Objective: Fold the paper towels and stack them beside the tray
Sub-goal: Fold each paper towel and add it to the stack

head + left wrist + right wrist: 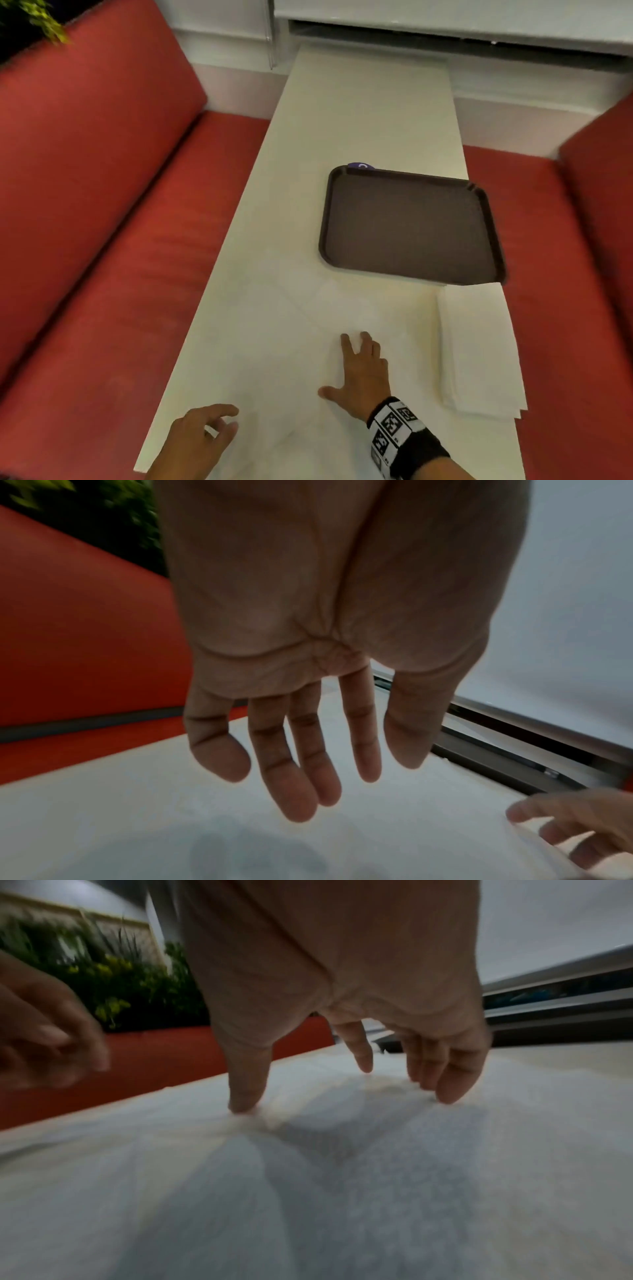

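White paper towel sheets (308, 342) lie spread and overlapping on the long cream-topped table (370, 113) before us, their edges hard to trace against the pale surface. We press our right hand (363, 373), banded at the wrist by a black-and-white patterned strap (397, 431), down on one sheet with fingers spread; the right wrist view shows the thumb and fingertips (448, 1093) dimpling the soft paper (342, 1177). Our left hand (202, 435) hovers at the table's near left edge, fingers loosely curved and holding nothing; from the left wrist its palm (308, 588) hangs apart from the surface. To our right, a stack of folded white towels (479, 353) sits at the table's right edge, just on the near side of the dark brown rectangular plastic tray (411, 226), its far end touching the tray's near rim. Red upholstered bench seats (102, 212) flank the table on both sides.
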`<state>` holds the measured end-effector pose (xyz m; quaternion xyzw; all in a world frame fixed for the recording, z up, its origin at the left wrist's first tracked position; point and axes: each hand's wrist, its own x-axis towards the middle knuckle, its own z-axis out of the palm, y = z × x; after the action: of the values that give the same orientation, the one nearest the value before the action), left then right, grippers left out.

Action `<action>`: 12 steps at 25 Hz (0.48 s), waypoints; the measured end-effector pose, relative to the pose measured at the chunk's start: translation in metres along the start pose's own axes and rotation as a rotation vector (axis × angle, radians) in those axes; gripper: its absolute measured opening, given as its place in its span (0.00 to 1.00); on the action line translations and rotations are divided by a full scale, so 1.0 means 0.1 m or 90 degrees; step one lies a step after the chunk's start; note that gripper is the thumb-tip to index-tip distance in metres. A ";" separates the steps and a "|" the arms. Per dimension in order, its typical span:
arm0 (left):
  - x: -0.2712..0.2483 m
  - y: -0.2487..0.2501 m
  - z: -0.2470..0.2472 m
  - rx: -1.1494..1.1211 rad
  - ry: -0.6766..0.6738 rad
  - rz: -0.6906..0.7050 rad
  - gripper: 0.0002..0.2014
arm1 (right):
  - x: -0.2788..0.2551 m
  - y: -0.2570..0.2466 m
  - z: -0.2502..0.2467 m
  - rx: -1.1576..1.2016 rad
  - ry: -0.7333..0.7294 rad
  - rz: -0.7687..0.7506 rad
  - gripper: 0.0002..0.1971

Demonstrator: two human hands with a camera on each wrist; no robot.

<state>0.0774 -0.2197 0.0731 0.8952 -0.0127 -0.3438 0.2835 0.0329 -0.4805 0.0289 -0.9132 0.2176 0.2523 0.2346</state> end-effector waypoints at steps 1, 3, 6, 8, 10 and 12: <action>-0.05 -0.15 -0.05 -0.010 0.017 -0.012 0.09 | 0.05 -0.06 0.02 -0.029 -0.007 0.017 0.55; -0.12 -0.37 -0.13 -0.042 0.039 -0.028 0.12 | 0.14 -0.13 0.04 -0.070 -0.010 0.053 0.55; -0.17 -0.53 -0.23 -0.070 0.054 -0.013 0.14 | 0.20 -0.22 0.02 -0.067 -0.023 0.070 0.49; -0.17 -0.57 -0.28 -0.075 0.056 0.002 0.14 | 0.21 -0.25 0.02 0.005 -0.003 0.100 0.42; -0.15 -0.60 -0.34 -0.081 0.066 0.012 0.14 | 0.15 -0.26 0.05 0.081 0.024 0.136 0.39; -0.12 -0.62 -0.37 -0.082 0.079 0.019 0.15 | 0.07 -0.25 0.12 0.094 0.009 0.140 0.38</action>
<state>0.0805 -0.1461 0.0712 0.8944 0.0134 -0.2836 0.3457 0.0466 -0.4558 0.0237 -0.8660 0.3361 0.2532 0.2702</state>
